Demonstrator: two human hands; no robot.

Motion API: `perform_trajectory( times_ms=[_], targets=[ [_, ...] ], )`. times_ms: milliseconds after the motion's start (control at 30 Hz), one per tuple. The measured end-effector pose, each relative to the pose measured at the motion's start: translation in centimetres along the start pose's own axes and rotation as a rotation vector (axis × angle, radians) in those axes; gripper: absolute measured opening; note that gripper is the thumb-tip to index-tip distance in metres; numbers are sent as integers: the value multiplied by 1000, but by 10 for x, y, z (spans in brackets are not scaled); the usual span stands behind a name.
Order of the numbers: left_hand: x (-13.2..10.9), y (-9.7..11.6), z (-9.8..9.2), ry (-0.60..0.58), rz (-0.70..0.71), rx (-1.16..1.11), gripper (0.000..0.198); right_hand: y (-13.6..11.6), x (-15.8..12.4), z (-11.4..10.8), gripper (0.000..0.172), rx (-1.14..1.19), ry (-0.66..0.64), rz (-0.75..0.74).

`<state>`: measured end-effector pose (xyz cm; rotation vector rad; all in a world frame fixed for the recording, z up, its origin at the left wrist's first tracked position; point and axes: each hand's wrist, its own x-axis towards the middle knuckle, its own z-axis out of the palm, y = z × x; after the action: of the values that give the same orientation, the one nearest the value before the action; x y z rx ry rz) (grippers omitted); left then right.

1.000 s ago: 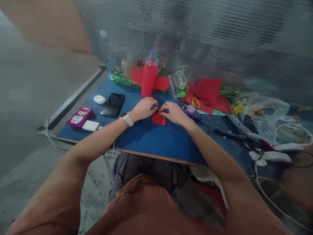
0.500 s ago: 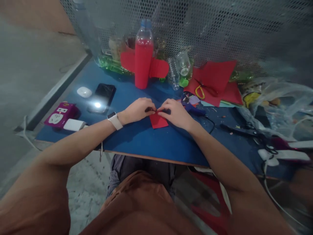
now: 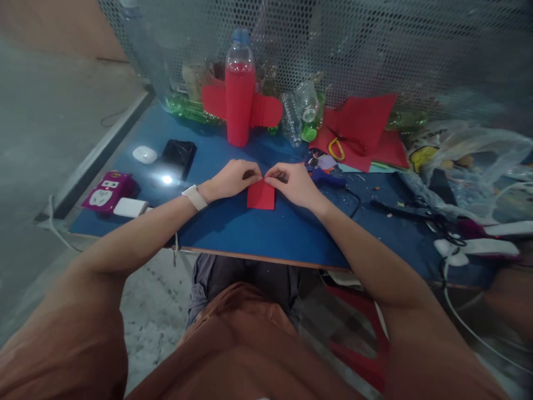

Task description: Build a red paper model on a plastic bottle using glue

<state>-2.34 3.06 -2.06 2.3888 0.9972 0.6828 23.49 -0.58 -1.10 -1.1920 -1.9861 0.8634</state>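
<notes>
A small red paper piece (image 3: 261, 195) lies on the blue table (image 3: 258, 233) in front of me. My left hand (image 3: 231, 179), with a white watch on its wrist, pinches the paper's top edge from the left. My right hand (image 3: 293, 183) pinches the same edge from the right, and the fingertips of both hands meet above the paper. Behind them stands a plastic bottle (image 3: 239, 91) wrapped in red, with red paper wings at its sides.
A black phone (image 3: 178, 158), a white earbud case (image 3: 145, 154), a purple power strip (image 3: 109, 191) and a white charger (image 3: 130, 207) lie at the left. Empty bottles (image 3: 300, 114), red paper sheets (image 3: 362, 133), yellow-handled scissors (image 3: 336, 147), a glue gun (image 3: 328, 176), cables and plastic bags crowd the right. A perforated metal screen (image 3: 375, 50) backs the table.
The camera tipped down and closer. The red paper piece turned from a slanted position to lie straight, and both hands now pinch its top edge together.
</notes>
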Motion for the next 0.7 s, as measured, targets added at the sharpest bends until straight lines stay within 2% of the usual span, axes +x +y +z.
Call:
perform_trajectory(
  times_ms=[233,433,700],
  targets=[
    [-2,3,-2,49,-20,-73,18,5,1,5,32,141,83,28],
    [-3,0,-1,44,-32,-105,24,12,4,8,41,289,109,60],
    [-3,2,-5,65,-10,-83,34,7,3,11,55,303,97,74]
  ],
)
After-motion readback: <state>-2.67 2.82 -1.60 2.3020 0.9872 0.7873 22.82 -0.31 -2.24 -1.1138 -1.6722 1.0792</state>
